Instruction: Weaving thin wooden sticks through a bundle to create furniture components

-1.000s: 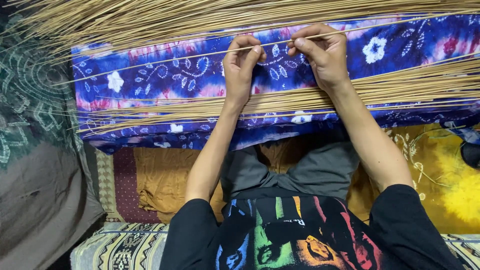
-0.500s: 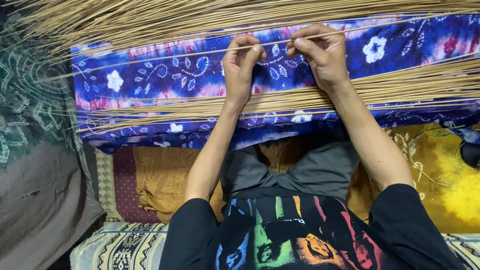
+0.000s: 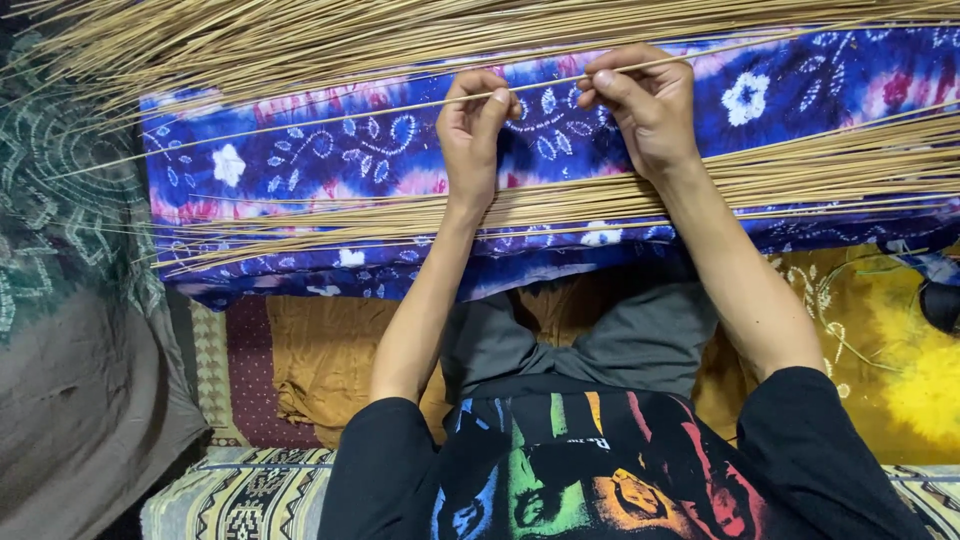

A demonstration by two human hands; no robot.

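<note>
Left hand (image 3: 470, 125) and right hand (image 3: 640, 105) pinching one thin pale straw stick (image 3: 400, 108) across blue floral tie-dye cloth (image 3: 330, 150), upper middle of frame; barely shifted from half a second ago, so same stick still being handled; loose stick bundles above and below

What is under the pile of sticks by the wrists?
A blue patterned cloth lies under the lower stick bundle. Whatever the cloth drapes over is hidden. Both hands pinch one thin stick above it.

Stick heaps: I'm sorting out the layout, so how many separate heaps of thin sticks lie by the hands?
2: a far heap along the top edge, and a near heap under the wrists on the blue cloth. Their ends run out of view.
</note>
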